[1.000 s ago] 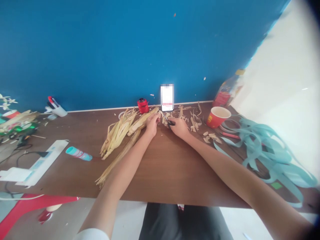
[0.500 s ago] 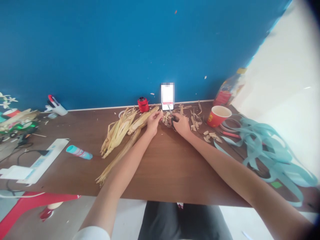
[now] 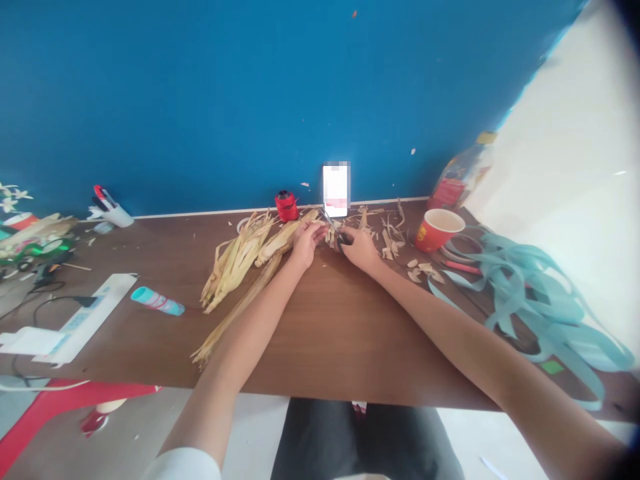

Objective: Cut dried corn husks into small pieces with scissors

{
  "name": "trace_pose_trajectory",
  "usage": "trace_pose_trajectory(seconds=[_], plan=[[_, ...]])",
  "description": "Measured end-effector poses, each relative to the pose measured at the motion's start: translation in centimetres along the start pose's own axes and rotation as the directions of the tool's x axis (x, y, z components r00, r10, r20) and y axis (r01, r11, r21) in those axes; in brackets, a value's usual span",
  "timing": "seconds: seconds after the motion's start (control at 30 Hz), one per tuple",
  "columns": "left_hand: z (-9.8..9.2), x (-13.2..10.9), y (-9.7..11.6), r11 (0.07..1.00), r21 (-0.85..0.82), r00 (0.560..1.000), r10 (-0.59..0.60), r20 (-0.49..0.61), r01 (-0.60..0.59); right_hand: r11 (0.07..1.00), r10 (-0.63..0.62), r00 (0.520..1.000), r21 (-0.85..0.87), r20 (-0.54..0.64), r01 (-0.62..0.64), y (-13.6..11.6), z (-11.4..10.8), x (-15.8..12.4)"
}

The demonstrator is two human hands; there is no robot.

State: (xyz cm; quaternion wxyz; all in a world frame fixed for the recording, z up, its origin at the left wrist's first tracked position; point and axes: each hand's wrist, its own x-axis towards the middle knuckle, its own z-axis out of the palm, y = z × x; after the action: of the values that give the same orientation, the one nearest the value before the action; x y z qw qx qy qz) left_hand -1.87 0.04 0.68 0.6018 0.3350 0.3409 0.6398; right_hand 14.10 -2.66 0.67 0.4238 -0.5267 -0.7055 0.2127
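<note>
My left hand (image 3: 306, 244) is closed in a pinch on a small piece of dried corn husk, mostly hidden by the fingers. Facing it, my right hand (image 3: 361, 249) grips a pair of scissors (image 3: 344, 240) by dark handles, with the blades pointing up and left close to my left fingertips. Pale husk scraps (image 3: 393, 243) lie around and beyond the right hand. Bundles of dried corn husk (image 3: 235, 263) rest on the brown table left of my left hand, and a long strip runs beside my left forearm.
A lit phone (image 3: 336, 190) leans on the blue wall beside a red spool (image 3: 286, 206). To the right stand a red paper cup (image 3: 433, 235), a bottle (image 3: 453, 177) and tangled teal ribbon (image 3: 540, 300). On the left lie a blue tube (image 3: 157, 301) and a power strip (image 3: 87, 320).
My right hand has moved slightly left toward my left hand. The scissor blades have come nearer the left fingertips. The things on the table stay where they were.
</note>
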Motion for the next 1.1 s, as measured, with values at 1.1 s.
trace_pose_trajectory(seconds=[1.1], plan=[[-0.15,-0.35,0.51,0.998,-0.056,0.999,-0.002,0.046,0.005,0.994,-0.025,0.998,-0.109,0.049,0.030,-0.09,0.22,-0.16]])
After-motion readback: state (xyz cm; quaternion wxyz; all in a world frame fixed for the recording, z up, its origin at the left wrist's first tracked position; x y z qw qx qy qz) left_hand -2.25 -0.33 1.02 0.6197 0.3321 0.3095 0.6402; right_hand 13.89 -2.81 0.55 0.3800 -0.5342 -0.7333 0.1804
